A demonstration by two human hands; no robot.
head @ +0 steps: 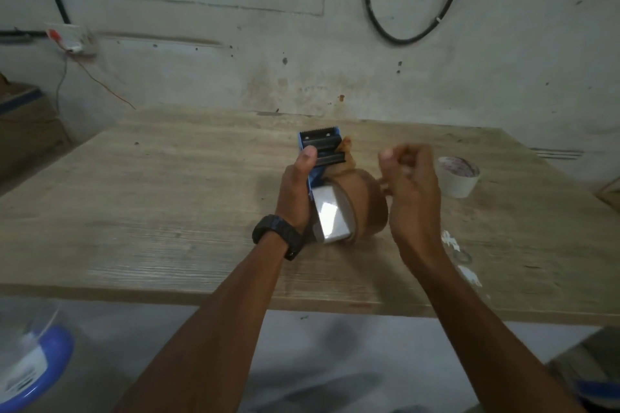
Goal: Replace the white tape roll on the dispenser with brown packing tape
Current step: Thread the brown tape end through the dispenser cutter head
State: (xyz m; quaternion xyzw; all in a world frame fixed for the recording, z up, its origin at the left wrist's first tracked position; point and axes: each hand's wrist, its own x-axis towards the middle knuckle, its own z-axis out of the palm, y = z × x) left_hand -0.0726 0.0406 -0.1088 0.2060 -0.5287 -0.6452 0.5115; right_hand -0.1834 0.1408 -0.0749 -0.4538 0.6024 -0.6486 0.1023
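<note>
My left hand (297, 188) grips the tape dispenser (322, 151) above the wooden table (167, 198), with the thumb on its blue frame beside the black toothed cutter. A brown packing tape roll (367, 208) sits on the dispenser next to its white handle (330, 214). A crumpled brown tape end (347, 152) reaches up towards the cutter. My right hand (411, 184) hovers just right of the brown roll with its fingers curled. It is blurred, and I see nothing between its fingers. The white tape roll (458, 176) stands on the table behind my right hand.
White paper scraps (449, 240) and a small clear ring (463, 257) lie on the table near its right front. A blue-rimmed container (37, 365) is on the floor at lower left. A cardboard box (23, 117) stands left of the table. The wall is close behind the table.
</note>
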